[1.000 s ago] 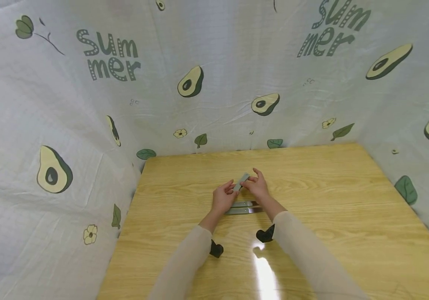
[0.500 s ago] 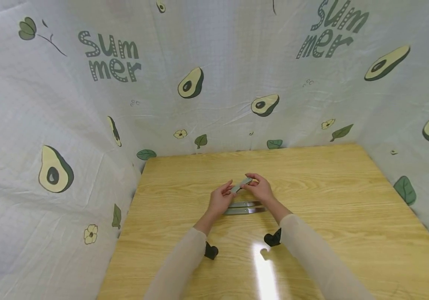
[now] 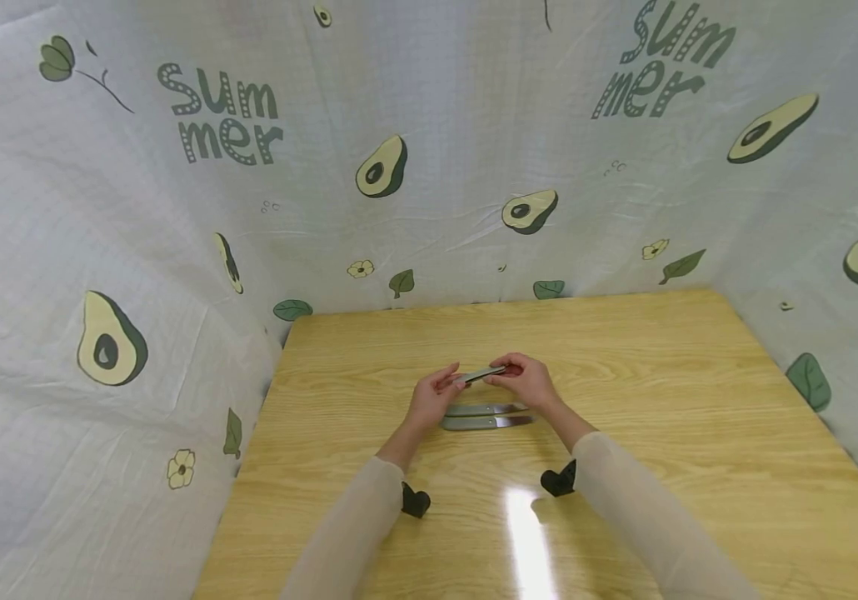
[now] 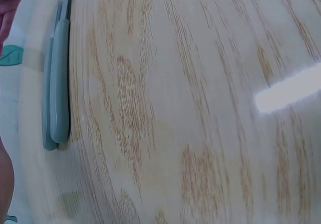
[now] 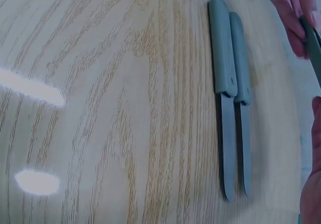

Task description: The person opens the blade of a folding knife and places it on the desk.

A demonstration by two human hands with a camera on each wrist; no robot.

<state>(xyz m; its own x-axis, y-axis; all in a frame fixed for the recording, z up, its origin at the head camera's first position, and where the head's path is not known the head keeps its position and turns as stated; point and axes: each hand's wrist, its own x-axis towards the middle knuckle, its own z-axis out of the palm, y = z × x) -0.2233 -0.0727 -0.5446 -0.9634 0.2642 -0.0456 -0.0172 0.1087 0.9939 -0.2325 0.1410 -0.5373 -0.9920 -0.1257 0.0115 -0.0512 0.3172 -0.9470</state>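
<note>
In the head view, a slim grey-green folding knife (image 3: 481, 374) is held above the table between both hands, with no blade showing. My left hand (image 3: 431, 396) pinches its left end between thumb and fingers. The right hand (image 3: 526, 381) grips the other end. Beneath them two knives with grey-green handles lie side by side: the nearer knife (image 3: 470, 423) and the farther knife (image 3: 481, 410). Their blades extend rightward. The right wrist view shows the nearer knife (image 5: 223, 53) and farther knife (image 5: 241, 63) whole, while the held knife (image 5: 313, 48) is cut off at the edge.
A pale wooden table (image 3: 624, 350) carries the knives. White cloth (image 3: 444, 250) printed with avocados surrounds its back and sides. Black wrist mounts (image 3: 416, 500) hang at the sleeves, and bright light reflects off the near tabletop.
The held knife has turned from a steep slant to nearly level. My right hand has shifted right and slightly nearer, my left hand left. The two table knives stay put.
</note>
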